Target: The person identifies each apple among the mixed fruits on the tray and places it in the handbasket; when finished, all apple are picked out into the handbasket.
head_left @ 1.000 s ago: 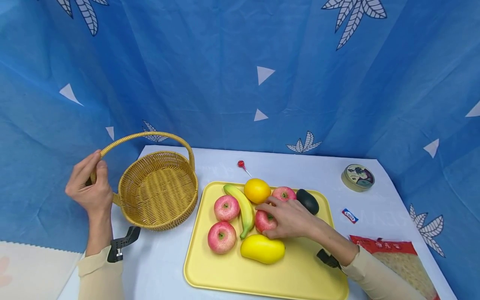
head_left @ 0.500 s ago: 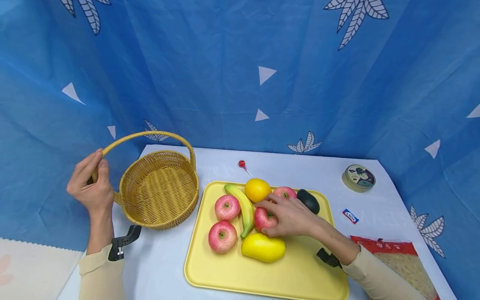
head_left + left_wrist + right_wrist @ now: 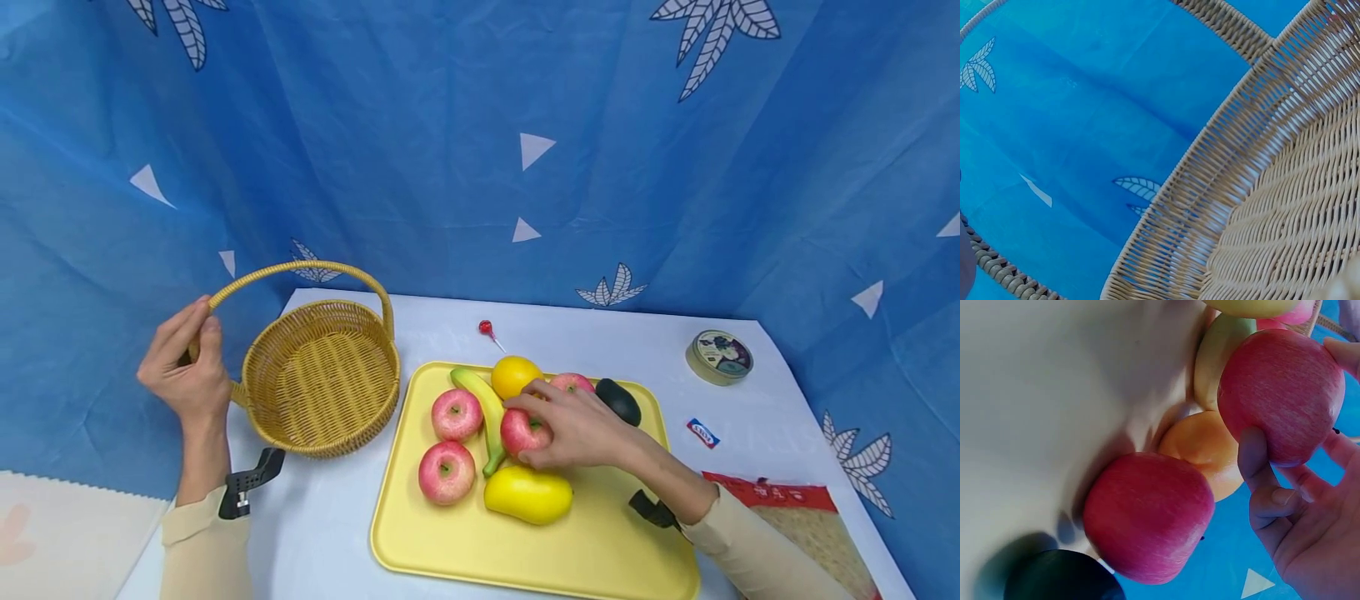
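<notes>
My left hand (image 3: 183, 362) grips the arched handle (image 3: 330, 267) of a wicker basket (image 3: 326, 450) at the left. Woven strips and bare floor show inside the basket in the left wrist view. Over the yellow tray (image 3: 615, 550), my right hand (image 3: 585, 429) holds a red apple (image 3: 519, 433) between thumb and fingers. The right wrist view shows fingertips around this apple (image 3: 1282, 394). Beside it lie a banana (image 3: 487, 408), an orange (image 3: 517, 377) and a yellow mango (image 3: 528, 494). Another apple (image 3: 572, 382) is partly hidden behind the right hand.
Two apples, one upper (image 3: 457, 415) and one lower (image 3: 447, 472), sit at the tray's left. A dark green avocado (image 3: 618, 402) lies at its back right. Around the tray are a lollipop (image 3: 487, 330), a round tin (image 3: 718, 358), a small blue packet (image 3: 703, 432) and a red-topped bag (image 3: 795, 517).
My right hand has gripped the apple and shifted it slightly left and up, so it now overlaps the banana in the head view. The left hand stays on the basket handle.
</notes>
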Demonstrator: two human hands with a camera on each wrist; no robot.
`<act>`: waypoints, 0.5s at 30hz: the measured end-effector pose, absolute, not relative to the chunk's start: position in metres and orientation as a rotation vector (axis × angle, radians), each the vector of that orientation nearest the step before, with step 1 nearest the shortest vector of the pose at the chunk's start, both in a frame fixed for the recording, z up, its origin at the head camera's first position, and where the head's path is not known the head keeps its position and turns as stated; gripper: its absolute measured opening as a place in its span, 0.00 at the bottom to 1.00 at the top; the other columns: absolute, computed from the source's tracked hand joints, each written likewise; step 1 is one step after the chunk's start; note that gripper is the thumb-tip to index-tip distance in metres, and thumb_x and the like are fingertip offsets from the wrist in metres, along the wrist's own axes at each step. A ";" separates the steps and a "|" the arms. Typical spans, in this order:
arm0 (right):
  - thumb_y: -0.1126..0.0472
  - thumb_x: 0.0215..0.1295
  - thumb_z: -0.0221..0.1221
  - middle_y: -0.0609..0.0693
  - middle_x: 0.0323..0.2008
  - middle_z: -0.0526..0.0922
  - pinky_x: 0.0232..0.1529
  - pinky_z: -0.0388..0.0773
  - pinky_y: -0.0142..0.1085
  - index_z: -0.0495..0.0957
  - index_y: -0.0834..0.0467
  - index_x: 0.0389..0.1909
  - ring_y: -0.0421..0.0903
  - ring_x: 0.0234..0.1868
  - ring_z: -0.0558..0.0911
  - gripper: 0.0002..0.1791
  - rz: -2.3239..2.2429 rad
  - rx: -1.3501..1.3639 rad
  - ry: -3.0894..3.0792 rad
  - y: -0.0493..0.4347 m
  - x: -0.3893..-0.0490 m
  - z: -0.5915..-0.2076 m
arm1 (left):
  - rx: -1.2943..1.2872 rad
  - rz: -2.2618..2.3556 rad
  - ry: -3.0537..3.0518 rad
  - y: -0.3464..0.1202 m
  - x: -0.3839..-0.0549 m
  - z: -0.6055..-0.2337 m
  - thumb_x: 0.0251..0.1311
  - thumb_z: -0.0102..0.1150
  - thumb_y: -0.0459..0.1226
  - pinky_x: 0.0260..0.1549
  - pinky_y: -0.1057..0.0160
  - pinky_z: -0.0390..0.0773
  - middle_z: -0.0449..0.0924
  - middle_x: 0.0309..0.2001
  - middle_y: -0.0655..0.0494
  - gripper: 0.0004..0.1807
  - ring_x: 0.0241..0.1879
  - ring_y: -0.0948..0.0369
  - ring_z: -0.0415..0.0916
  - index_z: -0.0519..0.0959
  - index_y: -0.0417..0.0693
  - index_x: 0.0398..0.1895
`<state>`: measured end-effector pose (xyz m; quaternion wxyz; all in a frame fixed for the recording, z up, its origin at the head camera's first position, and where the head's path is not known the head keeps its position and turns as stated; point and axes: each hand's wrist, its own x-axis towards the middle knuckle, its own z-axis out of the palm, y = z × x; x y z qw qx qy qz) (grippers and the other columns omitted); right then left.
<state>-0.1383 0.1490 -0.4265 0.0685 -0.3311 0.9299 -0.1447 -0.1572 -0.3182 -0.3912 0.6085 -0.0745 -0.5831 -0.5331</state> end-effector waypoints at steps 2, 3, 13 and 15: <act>0.33 0.50 0.69 0.37 0.55 0.74 0.44 0.74 0.38 0.75 0.35 0.64 0.38 0.46 0.73 0.37 -0.445 -1.019 2.798 0.148 -0.139 -0.424 | -0.169 -1.230 -1.355 -0.318 -0.157 -0.391 0.56 0.69 0.26 0.43 0.71 0.81 0.87 0.41 0.38 0.08 0.42 0.57 0.86 0.86 0.26 0.37; 0.33 0.50 0.69 0.37 0.55 0.74 0.44 0.73 0.38 0.75 0.36 0.64 0.38 0.45 0.73 0.37 -0.449 -1.027 2.795 0.147 -0.139 -0.423 | -0.167 -1.230 -1.359 -0.318 -0.157 -0.391 0.56 0.69 0.26 0.43 0.71 0.81 0.87 0.41 0.38 0.08 0.42 0.57 0.86 0.86 0.27 0.37; 0.31 0.52 0.66 0.39 0.56 0.75 0.49 0.69 0.40 0.74 0.35 0.64 0.35 0.42 0.77 0.36 -0.467 -1.080 2.804 0.135 -0.137 -0.415 | -0.162 -1.252 -1.351 -0.318 -0.155 -0.389 0.54 0.70 0.26 0.43 0.71 0.82 0.87 0.41 0.37 0.09 0.41 0.57 0.87 0.86 0.26 0.37; 0.31 0.52 0.65 0.39 0.56 0.75 0.46 0.68 0.37 0.74 0.34 0.64 0.34 0.41 0.77 0.36 -0.463 -1.088 2.809 0.132 -0.137 -0.415 | -0.161 -1.255 -1.348 -0.319 -0.154 -0.389 0.54 0.70 0.26 0.43 0.71 0.82 0.87 0.41 0.38 0.09 0.41 0.57 0.87 0.86 0.26 0.37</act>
